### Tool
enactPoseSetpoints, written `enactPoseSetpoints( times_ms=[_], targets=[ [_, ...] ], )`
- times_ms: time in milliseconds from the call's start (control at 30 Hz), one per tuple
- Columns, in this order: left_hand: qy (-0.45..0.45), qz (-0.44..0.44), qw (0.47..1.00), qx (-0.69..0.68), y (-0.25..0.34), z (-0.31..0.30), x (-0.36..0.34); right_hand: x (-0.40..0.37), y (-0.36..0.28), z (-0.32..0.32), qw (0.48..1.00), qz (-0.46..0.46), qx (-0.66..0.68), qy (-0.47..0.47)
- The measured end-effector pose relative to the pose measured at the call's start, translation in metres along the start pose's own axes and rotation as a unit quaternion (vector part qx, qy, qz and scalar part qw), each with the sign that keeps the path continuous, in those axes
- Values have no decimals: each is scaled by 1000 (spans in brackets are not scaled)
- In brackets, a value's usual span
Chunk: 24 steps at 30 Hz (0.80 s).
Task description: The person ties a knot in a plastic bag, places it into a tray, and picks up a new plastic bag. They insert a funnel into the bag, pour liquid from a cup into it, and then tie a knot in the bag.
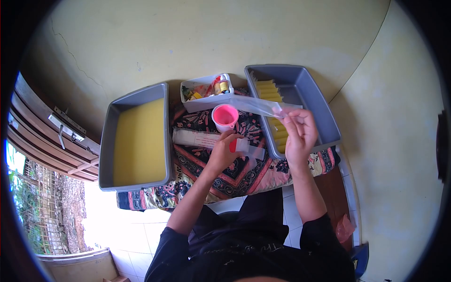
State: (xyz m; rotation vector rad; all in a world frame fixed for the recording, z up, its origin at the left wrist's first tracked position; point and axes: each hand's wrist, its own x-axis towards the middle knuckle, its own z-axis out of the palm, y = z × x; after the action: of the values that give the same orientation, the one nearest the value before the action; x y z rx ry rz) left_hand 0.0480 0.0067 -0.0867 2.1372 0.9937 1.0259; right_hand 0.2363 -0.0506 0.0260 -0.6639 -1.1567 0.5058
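Note:
My right hand [300,135] is raised over the right-hand grey tub, its fingers pinching one end of a long, narrow clear plastic bag [256,105]. The bag stretches left toward the white box. My left hand [222,154] is lower, in front of the pink cup [225,117], with fingers curled round a small red object [233,144], mostly hidden. Beside that hand lies a pack of clear plastic bags with red print [195,138]; more clear plastic [254,153] shows to its right.
A grey tub [170,141] at left holds yellow liquid. Another grey tub [324,120] at right holds several filled yellow tubes [268,89]. A white box [202,104] contains small bottles. Patterned cloth [225,181] covers the table. A wooden door [51,131] stands at left.

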Motion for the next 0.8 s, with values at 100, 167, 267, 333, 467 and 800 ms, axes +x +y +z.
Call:
enactPoseSetpoints(
  times_ms=[100, 167, 267, 333, 467, 800],
  targets=[
    [-12, -30, 999, -41, 3, -16, -2, -4, 3, 4, 997, 64, 47, -9],
    [-20, -55, 994, -93, 12, -25, -5, -6, 7, 5, 990, 107, 88, -25],
    [-21, -209, 921, -327, 26, -37, -15, -9, 12, 3, 979, 156, 121, -50],
    [29, -186, 877, -443, 26, -41, -20, -10, 5, 11, 977, 170, 109, -62],
    [97, -146, 712, -680, 25, -53, -35, -13, 3, 20, 978, 173, 68, -94],
    [94, -142, 768, -618, 17, -68, -55, -19, 5, 30, 967, 234, 54, -79]
  ],
)
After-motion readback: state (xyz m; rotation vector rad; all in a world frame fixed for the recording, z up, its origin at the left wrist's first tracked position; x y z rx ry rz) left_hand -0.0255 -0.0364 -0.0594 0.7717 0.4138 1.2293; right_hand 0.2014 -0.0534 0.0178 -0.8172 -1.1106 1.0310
